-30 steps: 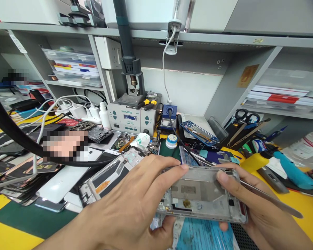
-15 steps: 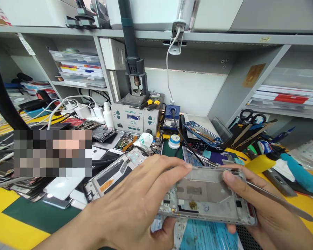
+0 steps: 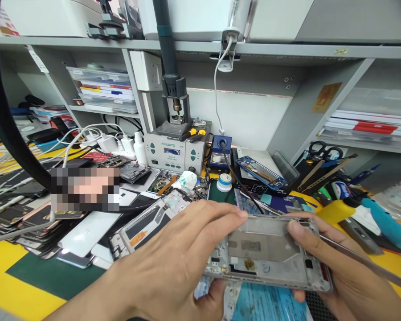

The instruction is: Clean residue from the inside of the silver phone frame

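A bare grey metal phone frame (image 3: 270, 249), its inner side up, is held between my two hands just above the bench. My left hand (image 3: 173, 249) is closed over its left end, fingers on the far edge and thumb below, covering that part. My right hand (image 3: 337, 258) grips the right end, with the thumb on the inner face. A thin metal pry tool (image 3: 364, 261) also sticks out from my right hand. Below the frame lies a blue printed packet (image 3: 263, 301). A second opened phone frame (image 3: 147, 227) lies behind my left hand.
Behind stand a hot-air station (image 3: 170, 151), a soldering iron holder (image 3: 222, 149) and a small round tub (image 3: 224, 182). Stacked phone parts (image 3: 36, 223) and white cables lie left. At right are scissors (image 3: 325, 151) and a yellow bottle (image 3: 341, 209). A black hose (image 3: 16, 147) arches at left.
The whole view has shifted very slightly. Both hands keep the same hold on the phone frame, with no other visible change.
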`<state>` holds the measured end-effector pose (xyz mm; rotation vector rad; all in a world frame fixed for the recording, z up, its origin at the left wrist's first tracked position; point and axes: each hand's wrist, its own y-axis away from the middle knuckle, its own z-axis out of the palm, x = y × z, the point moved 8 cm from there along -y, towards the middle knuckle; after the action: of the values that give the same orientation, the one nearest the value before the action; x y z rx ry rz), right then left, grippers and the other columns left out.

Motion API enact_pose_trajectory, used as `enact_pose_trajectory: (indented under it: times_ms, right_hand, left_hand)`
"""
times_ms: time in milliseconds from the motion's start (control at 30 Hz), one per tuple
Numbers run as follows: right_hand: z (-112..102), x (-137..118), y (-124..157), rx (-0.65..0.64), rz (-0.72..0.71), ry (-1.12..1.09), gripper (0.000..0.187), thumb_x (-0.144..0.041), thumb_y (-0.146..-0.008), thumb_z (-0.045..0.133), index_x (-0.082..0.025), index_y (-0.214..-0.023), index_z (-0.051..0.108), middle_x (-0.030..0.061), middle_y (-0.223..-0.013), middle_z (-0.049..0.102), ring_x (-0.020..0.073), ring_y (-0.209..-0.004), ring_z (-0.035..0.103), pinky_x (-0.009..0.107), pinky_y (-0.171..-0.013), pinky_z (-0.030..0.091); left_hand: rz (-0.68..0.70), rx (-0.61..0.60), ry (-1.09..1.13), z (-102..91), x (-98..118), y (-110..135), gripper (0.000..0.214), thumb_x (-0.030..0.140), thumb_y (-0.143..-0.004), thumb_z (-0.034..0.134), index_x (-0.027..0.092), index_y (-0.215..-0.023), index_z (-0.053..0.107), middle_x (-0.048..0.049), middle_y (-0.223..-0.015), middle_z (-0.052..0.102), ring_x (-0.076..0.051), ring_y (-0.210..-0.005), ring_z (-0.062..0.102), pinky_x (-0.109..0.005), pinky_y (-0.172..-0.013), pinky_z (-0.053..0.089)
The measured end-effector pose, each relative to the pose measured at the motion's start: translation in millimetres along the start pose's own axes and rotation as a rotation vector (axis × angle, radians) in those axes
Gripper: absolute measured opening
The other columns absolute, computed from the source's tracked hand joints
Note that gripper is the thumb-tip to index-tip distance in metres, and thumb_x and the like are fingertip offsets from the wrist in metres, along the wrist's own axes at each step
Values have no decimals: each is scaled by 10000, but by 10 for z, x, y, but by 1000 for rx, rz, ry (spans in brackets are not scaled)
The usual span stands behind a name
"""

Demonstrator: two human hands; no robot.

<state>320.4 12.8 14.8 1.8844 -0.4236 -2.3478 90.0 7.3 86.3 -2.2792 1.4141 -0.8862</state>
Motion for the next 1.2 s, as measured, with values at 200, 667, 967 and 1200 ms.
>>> enact_pose_trajectory:
  times_ms: [200, 667, 967, 1200]
  right_hand:
    - [35, 17, -1, -13, 18, -7, 399, -446, -749, 939, -307, -1087, 778, 29, -983, 778, 199, -592, 648, 321, -356, 620]
    - [45, 8, 7, -36, 17, -8, 365, -458, -775, 921, -329, -1081, 770, 8, -944, 779, 190, -601, 642, 310, -362, 626]
    - [54, -7, -20, -27, 9, -4, 366, -442, -761, 930, -316, -1069, 775, 22, -927, 777, 202, -593, 651, 317, -363, 626]
    - [55, -5, -8, -22, 5, 2, 384, -457, -756, 932, -316, -1078, 777, 25, -963, 776, 209, -626, 654, 318, -356, 624]
  left_hand:
    - [-16, -23, 29, 38, -1, 5, 852, 117, -795, 615, 123, -1579, 284, -106, -1604, 430, -171, -1542, 326, -270, -1324, 214]
    - [-17, -28, 33, 33, -8, 23, 854, 118, -797, 610, 124, -1582, 274, -125, -1595, 430, -184, -1538, 335, -297, -1314, 243]
    - [-14, -30, 33, 38, -11, 25, 838, 139, -824, 611, 129, -1586, 262, -146, -1590, 447, -201, -1541, 347, -337, -1314, 288]
    - [-39, -45, 32, 46, -28, 26, 876, 145, -809, 608, 152, -1600, 233, -148, -1602, 440, -231, -1534, 365, -398, -1292, 351]
